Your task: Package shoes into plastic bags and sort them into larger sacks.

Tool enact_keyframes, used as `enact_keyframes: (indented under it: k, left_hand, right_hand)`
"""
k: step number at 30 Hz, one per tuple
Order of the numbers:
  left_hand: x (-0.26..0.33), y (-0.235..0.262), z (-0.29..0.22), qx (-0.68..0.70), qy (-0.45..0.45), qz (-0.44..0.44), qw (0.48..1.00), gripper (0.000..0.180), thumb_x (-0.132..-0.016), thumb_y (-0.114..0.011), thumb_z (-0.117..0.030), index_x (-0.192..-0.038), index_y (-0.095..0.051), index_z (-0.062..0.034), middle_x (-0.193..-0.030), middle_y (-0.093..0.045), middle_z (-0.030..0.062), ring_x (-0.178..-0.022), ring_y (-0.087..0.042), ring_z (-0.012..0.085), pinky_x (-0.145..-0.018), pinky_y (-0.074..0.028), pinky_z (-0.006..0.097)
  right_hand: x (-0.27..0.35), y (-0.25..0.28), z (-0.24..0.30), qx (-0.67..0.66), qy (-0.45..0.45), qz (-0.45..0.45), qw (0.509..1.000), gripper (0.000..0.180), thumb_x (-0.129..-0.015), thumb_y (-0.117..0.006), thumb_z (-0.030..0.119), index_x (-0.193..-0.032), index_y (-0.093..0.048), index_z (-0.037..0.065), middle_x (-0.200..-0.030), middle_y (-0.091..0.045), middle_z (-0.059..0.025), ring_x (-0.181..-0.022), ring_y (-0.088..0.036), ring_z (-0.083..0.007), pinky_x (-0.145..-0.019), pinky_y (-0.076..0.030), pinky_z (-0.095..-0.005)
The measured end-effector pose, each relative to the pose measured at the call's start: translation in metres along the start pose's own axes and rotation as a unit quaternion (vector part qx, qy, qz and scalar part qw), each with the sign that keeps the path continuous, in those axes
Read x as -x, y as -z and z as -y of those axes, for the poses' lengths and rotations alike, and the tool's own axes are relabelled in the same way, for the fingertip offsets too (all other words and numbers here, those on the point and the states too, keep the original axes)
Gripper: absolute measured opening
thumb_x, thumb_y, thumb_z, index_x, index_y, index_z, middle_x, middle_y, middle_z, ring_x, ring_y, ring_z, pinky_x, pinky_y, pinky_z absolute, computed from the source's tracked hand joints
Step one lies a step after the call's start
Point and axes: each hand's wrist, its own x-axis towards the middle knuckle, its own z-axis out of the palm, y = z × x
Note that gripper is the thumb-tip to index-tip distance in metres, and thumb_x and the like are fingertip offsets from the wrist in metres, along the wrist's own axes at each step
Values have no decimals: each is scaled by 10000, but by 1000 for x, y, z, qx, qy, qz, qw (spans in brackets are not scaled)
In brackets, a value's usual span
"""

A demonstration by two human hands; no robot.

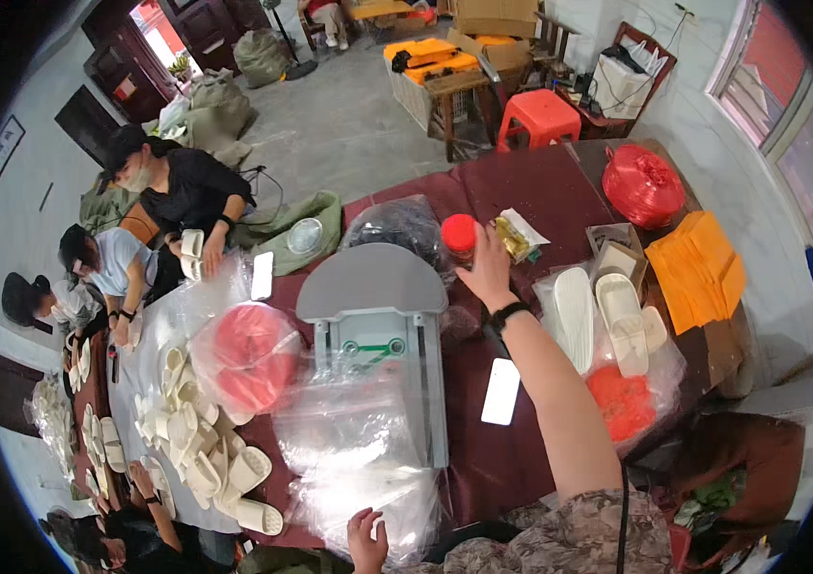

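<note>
By the right hand one red-lidded jar is gripped; half open, the left hand is held near clear bags.

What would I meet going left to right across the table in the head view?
Large pile of cream slippers, gray-topped plastic stand, red-lidded jar, nearer phone, second group of cream slippers, stack of orange sheets.

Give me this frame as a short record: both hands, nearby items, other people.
Right hand: at the red-lidded jar; firmness of grip unclear
Left hand: beside clear plastic bags; nothing visibly held
Middle: grey round-topped stand
Right side: pale sandals, orange sheets
Left side: sandal pile
Others: co-worker in black holding sandals
</note>
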Motion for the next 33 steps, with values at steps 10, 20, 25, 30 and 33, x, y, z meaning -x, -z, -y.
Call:
enact_keyframes:
  k: [10,20,25,30,33]
  left_hand:
    - [-61,-46,-83,-4,57,47,997,186,-808,-630,-52,-992,-657,-58,-1089,-584,153,-1006,-561,316,-794,-485,386]
    - [-102,-45,-88,-4,15,64,998,174,-833,-608,-29,-1002,-649,-36,-1111,-579,143,-998,-566,283,-746,-506,341]
    - [-106,-46,-78,-5,5,78,997,173,-833,-611,-27,-1001,-651,-44,-1122,-582,126,-993,-568,272,-744,-507,332]
    - [-110,-50,-76,-6,0,89,996,162,-849,-607,-52,-1003,-656,-60,-1119,-586,120,-980,-581,269,-744,-513,339]
    - [-105,-42,-76,-7,6,87,996,161,-852,-610,-66,-1006,-656,-56,-1121,-588,125,-978,-585,274,-740,-516,346]
  right_hand:
    - [-58,-53,-47,22,15,109,994,847,-580,-827,147,-1309,-399,201,-1400,-287,-148,-1209,-377,-456,-885,-466,-530]
    - [0,80,-133,-57,12,49,997,701,-588,-815,185,-1206,-493,115,-1155,-475,-152,-1086,-487,-375,-928,-421,-437]
    - [58,126,-136,-4,-39,128,991,696,-594,-810,175,-1210,-488,137,-1185,-459,-149,-1081,-490,-378,-913,-434,-440]
    - [78,109,-123,77,-53,222,971,741,-575,-835,218,-1213,-468,132,-1254,-423,-161,-1147,-437,-400,-942,-402,-489]
    - [60,97,-81,211,-19,245,946,721,-584,-843,272,-1182,-488,77,-1272,-421,-173,-1215,-379,-394,-976,-351,-533]
